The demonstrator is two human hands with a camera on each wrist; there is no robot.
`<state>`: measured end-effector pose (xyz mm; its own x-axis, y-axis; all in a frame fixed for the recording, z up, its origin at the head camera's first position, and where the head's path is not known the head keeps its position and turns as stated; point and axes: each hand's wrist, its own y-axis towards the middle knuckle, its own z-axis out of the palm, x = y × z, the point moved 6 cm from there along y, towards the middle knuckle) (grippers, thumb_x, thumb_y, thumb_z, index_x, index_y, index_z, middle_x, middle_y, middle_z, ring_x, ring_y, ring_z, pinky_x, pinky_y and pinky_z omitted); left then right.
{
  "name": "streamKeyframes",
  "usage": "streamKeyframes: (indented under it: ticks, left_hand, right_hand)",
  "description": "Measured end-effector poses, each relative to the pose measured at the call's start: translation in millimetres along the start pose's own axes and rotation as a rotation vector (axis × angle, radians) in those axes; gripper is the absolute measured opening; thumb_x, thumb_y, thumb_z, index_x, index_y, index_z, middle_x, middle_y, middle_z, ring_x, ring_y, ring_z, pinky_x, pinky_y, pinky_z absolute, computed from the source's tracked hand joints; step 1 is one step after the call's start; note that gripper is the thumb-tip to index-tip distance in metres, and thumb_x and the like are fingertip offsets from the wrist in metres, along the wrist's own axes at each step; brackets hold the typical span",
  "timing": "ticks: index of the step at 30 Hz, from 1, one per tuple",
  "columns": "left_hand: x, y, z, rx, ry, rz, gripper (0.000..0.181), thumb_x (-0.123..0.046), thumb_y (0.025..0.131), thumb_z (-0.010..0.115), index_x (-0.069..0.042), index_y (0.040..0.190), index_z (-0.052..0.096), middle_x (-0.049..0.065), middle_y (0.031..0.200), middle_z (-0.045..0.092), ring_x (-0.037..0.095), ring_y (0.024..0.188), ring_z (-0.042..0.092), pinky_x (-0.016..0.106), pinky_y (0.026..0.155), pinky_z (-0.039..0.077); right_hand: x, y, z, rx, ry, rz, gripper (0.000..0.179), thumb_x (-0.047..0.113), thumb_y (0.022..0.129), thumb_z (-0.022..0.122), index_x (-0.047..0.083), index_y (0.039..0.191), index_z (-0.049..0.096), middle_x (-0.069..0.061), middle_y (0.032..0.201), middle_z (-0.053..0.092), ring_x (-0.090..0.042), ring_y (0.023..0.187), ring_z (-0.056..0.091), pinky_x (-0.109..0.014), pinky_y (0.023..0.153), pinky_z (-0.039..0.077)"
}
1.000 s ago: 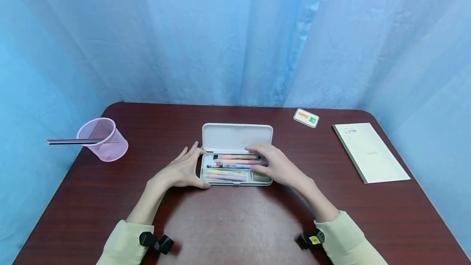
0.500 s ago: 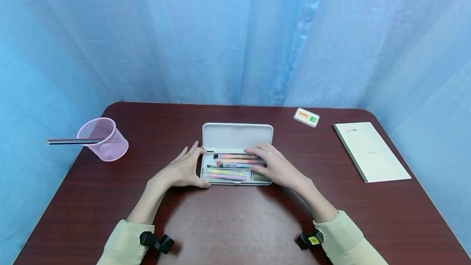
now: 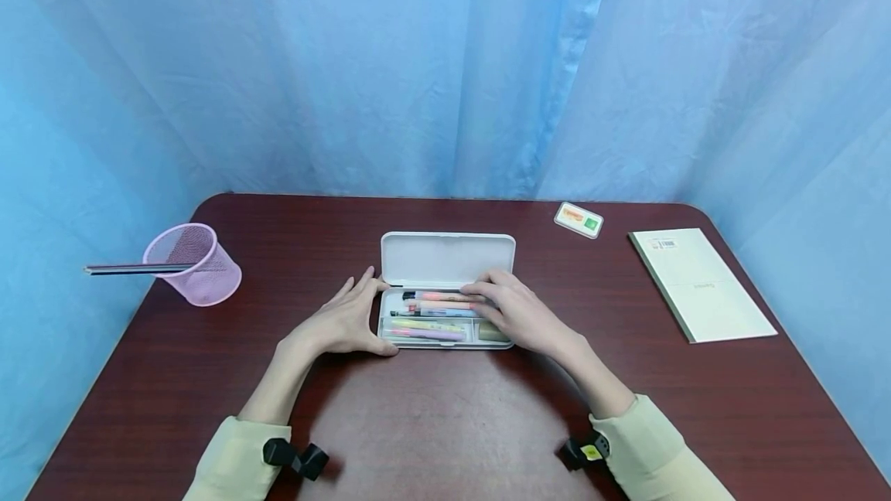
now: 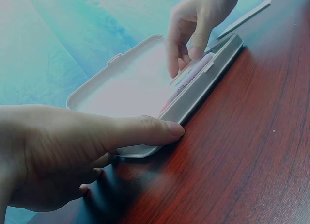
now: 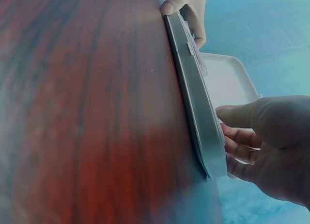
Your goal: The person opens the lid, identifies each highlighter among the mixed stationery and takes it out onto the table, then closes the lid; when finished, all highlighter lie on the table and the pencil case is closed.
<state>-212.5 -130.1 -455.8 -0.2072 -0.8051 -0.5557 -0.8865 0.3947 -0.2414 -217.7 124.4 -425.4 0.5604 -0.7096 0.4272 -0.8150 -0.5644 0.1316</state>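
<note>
A white pencil case (image 3: 448, 260) lies with its lid up at the middle of the table. Inside are several pens, including an orange one (image 3: 438, 305), a yellow one (image 3: 426, 325) and a purple one (image 3: 428, 335), plus an olive block (image 3: 492, 331) at the front right. My left hand (image 3: 341, 321) holds the case's left end, thumb along the front corner and index finger by the hinge. My right hand (image 3: 518, 314) reaches over the right half, fingers bent down into it at the pens' right ends. Whether those fingers pinch a pen I cannot tell.
A pink mesh pen cup (image 3: 216, 277) lies tipped at the left table edge, with pencils (image 3: 132, 269) poking out past the edge. Back right is a small clear-cased eraser-like item (image 3: 579, 220); a pale notebook (image 3: 699, 284) lies at the right. Blue curtains (image 3: 418, 83) surround the table.
My right hand's fingers have shifted slightly left and closer together over the pens, and its thumb has drawn in. The left hand stays on the case's left end.
</note>
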Motion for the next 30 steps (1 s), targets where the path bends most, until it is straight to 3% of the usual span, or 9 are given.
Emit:
streamKeyframes:
  ticks: [13, 30]
  left_hand:
    - [-0.5, -0.3, -0.2, -0.003, 0.001, 0.004, 0.099, -0.046, 0.073, 0.089, -0.010, 0.150, 0.039, 0.025, 0.172, 0.011, 0.050, 0.159, 0.011, 0.063, 0.128, 0.019]
    - [0.2, 1.1, 0.5, -0.006, 0.002, -0.002, 0.098, -0.047, 0.071, 0.090, -0.010, 0.148, 0.040, 0.024, 0.172, 0.011, 0.052, 0.157, 0.013, 0.065, 0.126, 0.022]
  right_hand:
    - [1.6, 1.0, -3.7, -0.073, 0.002, -0.053, 0.024, 0.012, 0.095, 0.073, 0.013, 0.119, 0.077, 0.000, 0.105, 0.068, -0.017, 0.102, 0.060, -0.039, 0.089, 0.052]
    - [1.1, 0.4, -4.5, -0.078, -0.008, -0.018, 0.022, 0.012, 0.094, 0.074, 0.014, 0.116, 0.079, 0.000, 0.102, 0.067, -0.015, 0.097, 0.057, -0.035, 0.083, 0.050]
